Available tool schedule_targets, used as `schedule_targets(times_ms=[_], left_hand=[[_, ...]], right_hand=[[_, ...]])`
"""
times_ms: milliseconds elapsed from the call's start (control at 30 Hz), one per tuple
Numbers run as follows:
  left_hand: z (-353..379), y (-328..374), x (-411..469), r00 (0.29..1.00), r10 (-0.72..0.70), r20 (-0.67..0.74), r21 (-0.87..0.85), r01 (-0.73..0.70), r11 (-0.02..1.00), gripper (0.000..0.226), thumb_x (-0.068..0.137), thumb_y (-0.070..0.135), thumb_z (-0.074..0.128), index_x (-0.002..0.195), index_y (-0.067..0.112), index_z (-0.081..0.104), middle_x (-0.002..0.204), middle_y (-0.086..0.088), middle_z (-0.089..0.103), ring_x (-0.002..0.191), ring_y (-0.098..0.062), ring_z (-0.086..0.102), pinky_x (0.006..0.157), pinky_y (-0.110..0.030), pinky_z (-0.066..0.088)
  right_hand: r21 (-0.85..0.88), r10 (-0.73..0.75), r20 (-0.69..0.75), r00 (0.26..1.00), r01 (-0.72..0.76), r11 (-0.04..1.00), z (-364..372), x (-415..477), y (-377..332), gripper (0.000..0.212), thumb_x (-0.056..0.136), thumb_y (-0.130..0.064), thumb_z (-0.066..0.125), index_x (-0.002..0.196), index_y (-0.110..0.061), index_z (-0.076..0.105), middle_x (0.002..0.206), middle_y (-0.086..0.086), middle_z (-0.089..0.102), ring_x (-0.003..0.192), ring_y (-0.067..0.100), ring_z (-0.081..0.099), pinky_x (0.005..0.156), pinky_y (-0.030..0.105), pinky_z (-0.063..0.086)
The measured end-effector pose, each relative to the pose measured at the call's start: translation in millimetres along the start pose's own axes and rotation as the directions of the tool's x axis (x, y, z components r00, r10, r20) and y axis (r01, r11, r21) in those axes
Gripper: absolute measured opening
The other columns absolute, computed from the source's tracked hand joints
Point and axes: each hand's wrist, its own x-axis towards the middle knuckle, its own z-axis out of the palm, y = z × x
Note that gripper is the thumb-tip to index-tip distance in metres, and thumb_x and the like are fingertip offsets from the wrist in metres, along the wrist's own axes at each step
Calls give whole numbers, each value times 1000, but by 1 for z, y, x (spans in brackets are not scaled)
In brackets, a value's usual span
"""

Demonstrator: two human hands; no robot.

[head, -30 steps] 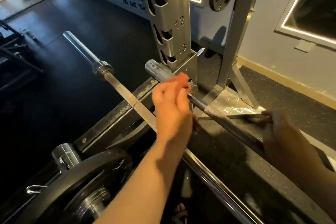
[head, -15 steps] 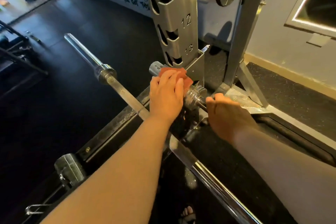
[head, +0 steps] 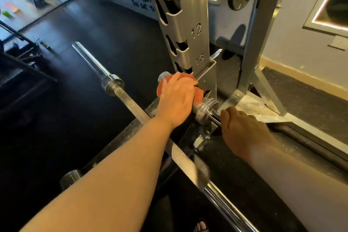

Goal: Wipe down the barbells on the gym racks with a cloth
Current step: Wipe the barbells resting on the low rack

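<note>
Left hand (head: 177,100) clamped the orange cloth (head: 198,94) round the barbell (head: 206,108) end, right hand (head: 243,132) curled over its shaft.

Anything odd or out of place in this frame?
Nothing spilled or visibly damaged. One oddity: the near barbell appears to lie diagonally across the low base rail, not seated in the numbered upright slots. The left hand holds the orange cloth on the far barbell; the right hand grips its shaft.
</note>
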Motion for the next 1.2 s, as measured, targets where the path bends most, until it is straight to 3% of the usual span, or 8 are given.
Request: schedule_targets(times_ms=[100, 200, 300, 433, 633, 767, 1000, 1200], left_hand=[[15, -13, 6, 996, -90, -9, 30, 91, 995, 34, 103, 39, 36, 127, 33, 58, 143, 6, 51, 147, -22, 24, 125, -50, 13], [32, 12, 2, 935, -345, -86, -180, 326, 928, 28, 101, 43, 35, 115, 37, 59, 140, 3, 46, 135, -26, 39, 116, -48, 33], [44, 41, -12, 919, -355, -172, -331, 285, 900, 45, 101, 26, 30, 125, 14, 67, 140, -9, 55, 138, -28, 43, 122, -38, 19], [41, 40, -15, 896, -437, -75, -471, 354, 808, 47, 102, 24, 23, 138, 4, 44, 149, -20, 36, 141, -44, 30, 117, -62, 27], [7, -7, 47, 820, -561, -116, -337, 499, 798, 33, 105, 18, 38, 135, 14, 50, 144, -5, 46, 140, -28, 36, 126, -51, 11], [0, -23, 60, 780, -623, -52, -297, 584, 756, 33, 104, 19, 43, 134, 14, 55, 135, -7, 54, 130, -24, 47, 121, -49, 26], [30, 39, -7, 832, -555, 8, -380, 516, 768, 59, 110, 25, 25, 163, 23, -1, 169, 9, -6, 155, -19, -15, 107, -19, -28], [16, 14, 3, 831, -557, -6, -459, 492, 739, 60, 105, 37, 34, 160, 24, 13, 166, 7, 13, 154, -26, 9, 125, -50, 11]], right_hand=[[-24, -21, -10, 1000, 21, 999, 0, 0, 0, 32, 109, -37, 27, 131, -22, 43, 110, 1, 56, 103, 24, 60, 90, 44, 54], [-54, -36, -21, 999, 35, 998, 0, 2, 1, 33, 108, -39, 28, 132, -22, 44, 103, -2, 51, 95, 19, 57, 85, 39, 54], [-4, -12, -9, 1000, 12, 1000, 1, 1, 2, 40, 106, -35, 44, 143, -20, 37, 115, 2, 53, 103, 21, 60, 88, 39, 56], [0, 1, -1, 1000, -1, 1000, 2, 4, 3, 33, 109, -38, 33, 135, -21, 42, 111, 1, 57, 101, 21, 61, 88, 39, 55], [7, -16, -14, 1000, 16, 1000, 9, 10, 7, 38, 107, -48, 14, 108, -26, 46, 86, -5, 55, 80, 15, 59, 79, 39, 52], [15, -24, -24, 999, 25, 1000, 12, 13, 10, 38, 106, -50, 13, 104, -28, 44, 83, -6, 54, 76, 12, 57, 75, 37, 50], [-9, -26, -28, 999, 26, 1000, 2, 1, 2, 29, 108, -40, 32, 129, -22, 42, 105, -2, 55, 93, 18, 61, 85, 37, 56], [-43, -31, 19, 999, 32, 999, 1, 5, 1, 37, 108, -44, 20, 128, -24, 44, 101, -2, 59, 93, 17, 63, 89, 39, 55]])
